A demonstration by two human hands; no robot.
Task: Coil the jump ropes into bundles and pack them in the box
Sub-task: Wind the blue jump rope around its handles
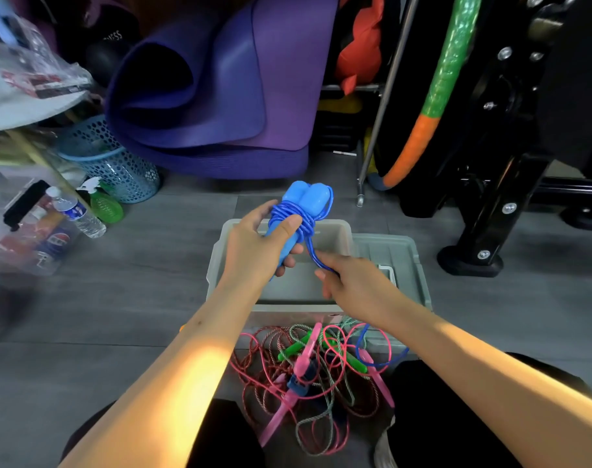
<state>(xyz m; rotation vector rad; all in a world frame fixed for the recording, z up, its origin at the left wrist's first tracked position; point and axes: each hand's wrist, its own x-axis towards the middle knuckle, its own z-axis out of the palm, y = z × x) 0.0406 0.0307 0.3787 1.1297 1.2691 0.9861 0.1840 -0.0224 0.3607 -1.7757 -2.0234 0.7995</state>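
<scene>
My left hand [259, 246] grips the two blue handles of a blue jump rope [304, 201], held side by side above the grey box [216, 258]. Blue cord is wound several times around the handles. My right hand [350, 276] pinches the loose stretch of blue cord just below the wraps, over the box. The box looks empty where I can see into it. A tangled pile of jump ropes [313, 369] in pink, green and red lies on the floor between my knees, in front of the box.
The box's grey lid [395, 251] lies against its right side. Rolled purple mats [220, 96] lean at the back. A blue mesh basket [119, 163], a green spray bottle and a water bottle [80, 212] stand at left. Black gym equipment [490, 214] stands at right.
</scene>
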